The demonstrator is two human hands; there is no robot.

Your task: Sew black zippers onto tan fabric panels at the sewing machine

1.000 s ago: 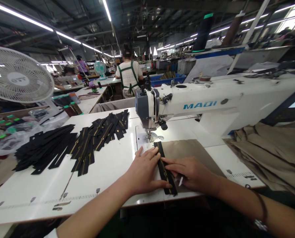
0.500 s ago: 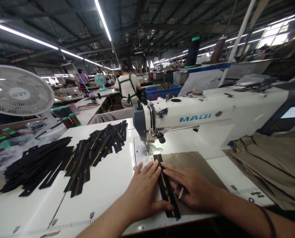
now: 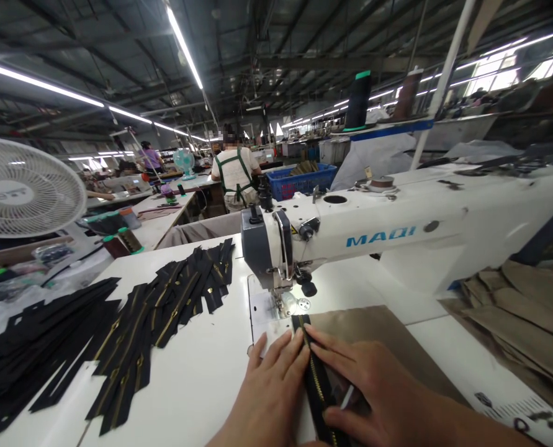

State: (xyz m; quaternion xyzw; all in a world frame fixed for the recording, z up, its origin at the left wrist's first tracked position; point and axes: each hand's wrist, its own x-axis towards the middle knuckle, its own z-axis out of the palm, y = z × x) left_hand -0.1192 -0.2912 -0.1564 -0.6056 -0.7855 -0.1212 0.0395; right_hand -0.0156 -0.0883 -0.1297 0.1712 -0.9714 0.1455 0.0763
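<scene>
A black zipper with gold teeth lies along the left edge of a tan fabric piece on the white sewing table. Its far end sits just short of the presser foot of a white MAQI sewing machine. My left hand lies flat, fingers stretched out, pressing the table and the zipper's left edge. My right hand rests flat on the zipper's right side and the fabric, with a small white tool tucked between its fingers.
Piles of black zippers cover the table's left half. A stack of tan fabric lies at right. A white fan stands at far left with thread spools near it. A person in a green apron works behind.
My view has tilted up and moved closer, so the machine and hands sit lower in the picture. Both hands have slid with the zipper and fabric towards the presser foot.
</scene>
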